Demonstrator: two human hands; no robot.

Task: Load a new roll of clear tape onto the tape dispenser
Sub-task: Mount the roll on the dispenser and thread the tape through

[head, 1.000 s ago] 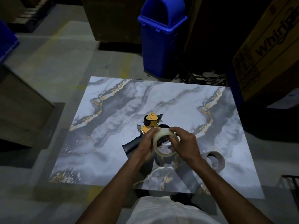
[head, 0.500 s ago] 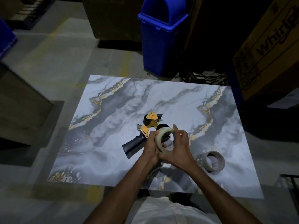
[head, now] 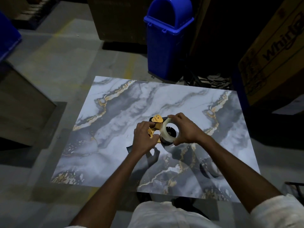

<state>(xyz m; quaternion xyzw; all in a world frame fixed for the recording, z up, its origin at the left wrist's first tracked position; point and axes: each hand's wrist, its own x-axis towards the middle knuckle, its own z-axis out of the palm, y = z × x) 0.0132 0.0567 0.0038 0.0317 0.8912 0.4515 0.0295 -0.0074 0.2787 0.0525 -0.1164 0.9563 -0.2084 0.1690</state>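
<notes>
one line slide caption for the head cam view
Right hand lowers a clear tape roll over the dispenser steadied by the left hand.

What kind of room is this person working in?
Probably a storeroom or warehouse corner. A big cardboard appliance box stands at the right, a blue swing-lid bin sits on a bare concrete floor, and the light is dim.

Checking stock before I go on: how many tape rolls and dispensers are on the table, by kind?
Clear tape roll: 1, held in the right hand.
Second roll, near the right forearm, partly hidden: 1.
Tape dispenser: 1, steadied by the left hand.
Total: 3.
</notes>
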